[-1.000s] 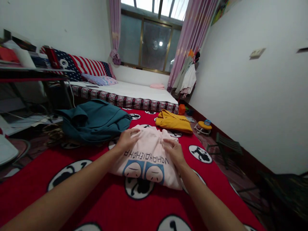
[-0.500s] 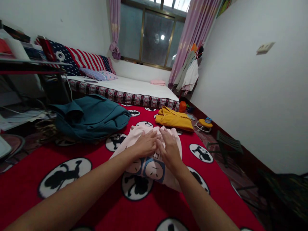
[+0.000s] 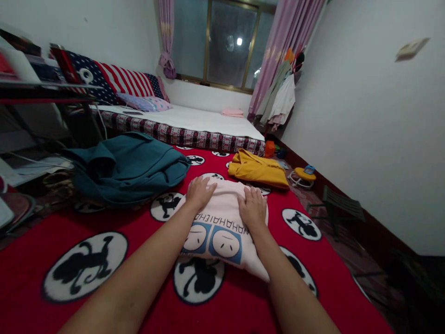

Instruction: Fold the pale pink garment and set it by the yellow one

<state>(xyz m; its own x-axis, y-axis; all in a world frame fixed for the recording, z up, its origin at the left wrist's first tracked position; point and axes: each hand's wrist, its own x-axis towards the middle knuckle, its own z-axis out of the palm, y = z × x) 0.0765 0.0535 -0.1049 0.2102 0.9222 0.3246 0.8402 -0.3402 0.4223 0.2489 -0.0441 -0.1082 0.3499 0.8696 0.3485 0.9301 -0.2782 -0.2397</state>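
Teal garment [image 3: 128,167] is lying bunched at far left on the red blanket [image 3: 69,218]. My left hand [image 3: 199,192] is pressing flat, fingers spread, gripping nothing, on the far left part of the folded pink shirt [image 3: 222,232] in the middle. My right hand [image 3: 253,208] is doing the same on its far right part. Yellow garment [image 3: 257,169] is sitting folded further right, just beyond the shirt.

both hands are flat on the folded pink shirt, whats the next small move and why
Probably slide both palms outward to smooth the far edge. The left hand and right hand lie flat, open, on the far half of the pink printed shirt, which already sits as a compact fold on the red blanket; its far edge looks slightly rumpled. Lifting it toward the folded yellow garment could follow.
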